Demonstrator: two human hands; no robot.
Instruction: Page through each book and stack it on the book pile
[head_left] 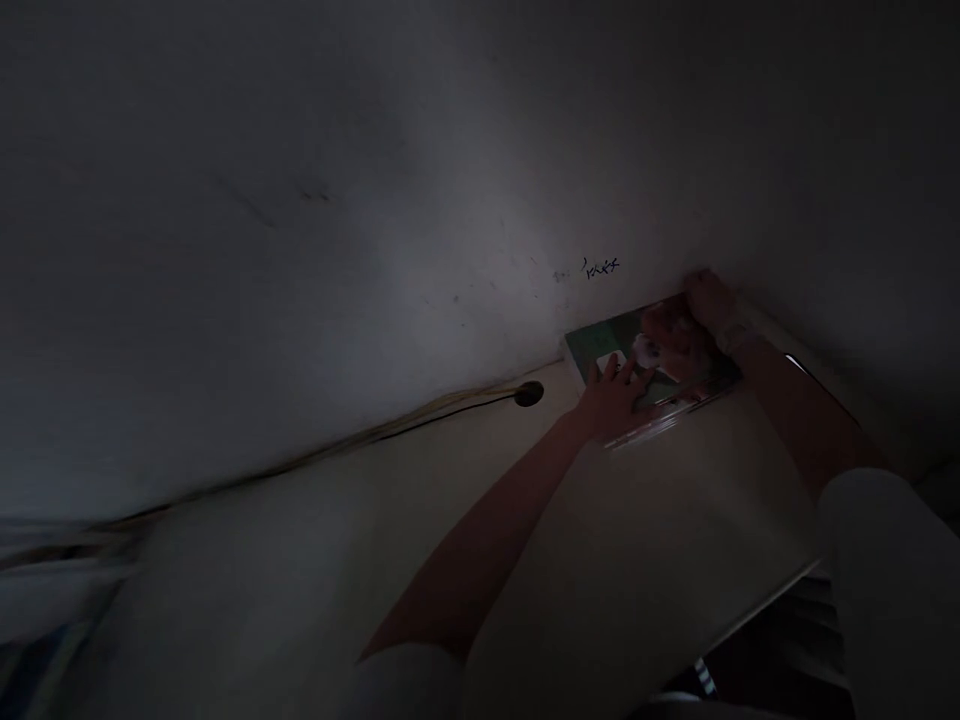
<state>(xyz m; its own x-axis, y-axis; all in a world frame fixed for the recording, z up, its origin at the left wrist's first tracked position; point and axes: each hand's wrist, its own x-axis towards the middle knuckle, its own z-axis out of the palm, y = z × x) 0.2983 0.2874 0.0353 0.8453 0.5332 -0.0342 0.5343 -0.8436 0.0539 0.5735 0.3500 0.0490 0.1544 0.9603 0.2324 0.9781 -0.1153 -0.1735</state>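
Note:
A flat rectangular item with a glossy picture cover (626,335), green on its left part and pink-red on its right, lies on a pale desk top against the wall; I cannot tell whether it is a box or a stack of books. Across its front left part my left hand (611,400) rests with the fingers spread on the cover. My right hand (709,298) is at its far right corner, fingers curled around the edge and partly hidden. The picture is dark.
A round cable hole (529,393) sits in the desk top (420,500), with thin cables (442,408) running left along the wall. Dark handwriting (601,268) marks the wall (375,250). A dark slim object with a bright edge (796,364) lies beside my right forearm.

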